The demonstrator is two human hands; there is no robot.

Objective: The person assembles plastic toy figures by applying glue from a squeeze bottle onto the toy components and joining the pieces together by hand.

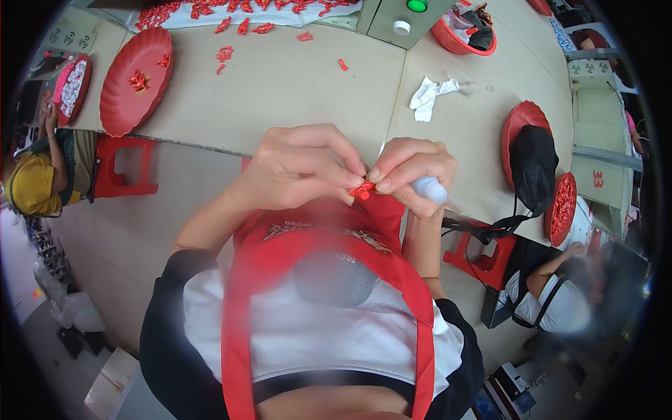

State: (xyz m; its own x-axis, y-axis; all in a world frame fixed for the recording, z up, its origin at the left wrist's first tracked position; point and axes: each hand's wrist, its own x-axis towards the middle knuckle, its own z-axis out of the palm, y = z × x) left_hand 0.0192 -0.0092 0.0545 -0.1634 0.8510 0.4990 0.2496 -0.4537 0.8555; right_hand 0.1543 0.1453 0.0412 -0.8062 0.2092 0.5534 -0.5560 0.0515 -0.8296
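Note:
My left hand point(304, 166) and my right hand point(414, 171) meet in front of my red apron point(322, 231). Between their fingertips they pinch a small red figure-like piece point(362, 190), glossy, with a rounded knob toward me; its exact kind is too small to make out. Tucked in my right hand's curled fingers is a whitish rounded cylinder point(430, 189), perhaps a small bottle or a pen; most of it is hidden by the hand. Ahead on the table point(301, 91) lie a few similar loose red pieces point(224, 53).
At the left a red scalloped tray point(115, 105) holds a few pieces. A grey machine box point(399, 21) with a green button stands at the back, beside a red basket point(451, 38). Crumpled tissue point(428, 98) and a black mesh bag point(535, 164) lie right. Co-workers sit on both sides.

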